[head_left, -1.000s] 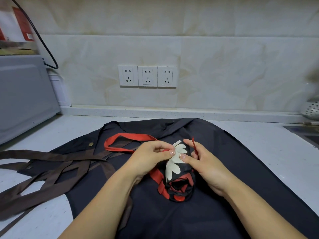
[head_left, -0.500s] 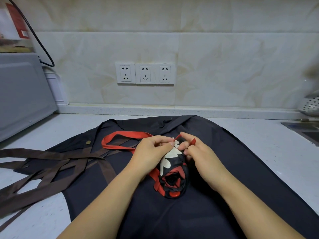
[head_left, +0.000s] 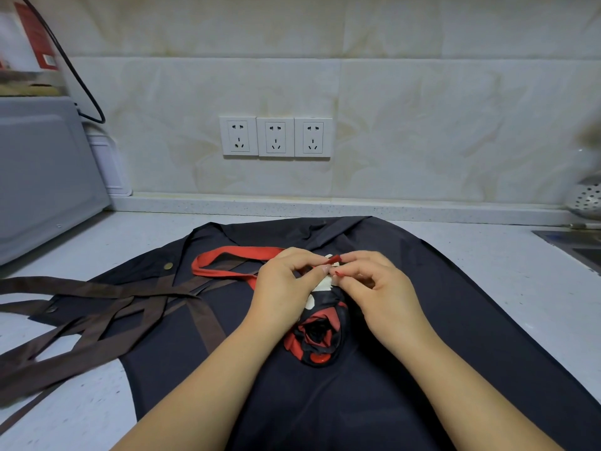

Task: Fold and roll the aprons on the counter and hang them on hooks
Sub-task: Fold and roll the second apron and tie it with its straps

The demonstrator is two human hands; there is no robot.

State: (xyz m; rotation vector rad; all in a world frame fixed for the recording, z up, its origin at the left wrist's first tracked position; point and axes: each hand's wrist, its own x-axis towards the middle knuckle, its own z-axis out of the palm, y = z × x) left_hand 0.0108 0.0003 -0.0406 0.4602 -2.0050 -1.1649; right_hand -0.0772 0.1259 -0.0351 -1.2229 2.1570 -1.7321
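Step in hand: tying off the rolled apron, which lies on the flat dark apron. Left hand and right hand pinch its red strap. Next: cinch tight, then hang.

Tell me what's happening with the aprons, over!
Both hands, left hand and right hand, pinching red strap atop rolled apron. Roll sits on dark apron, unfolded. Brown straps sprawled left.
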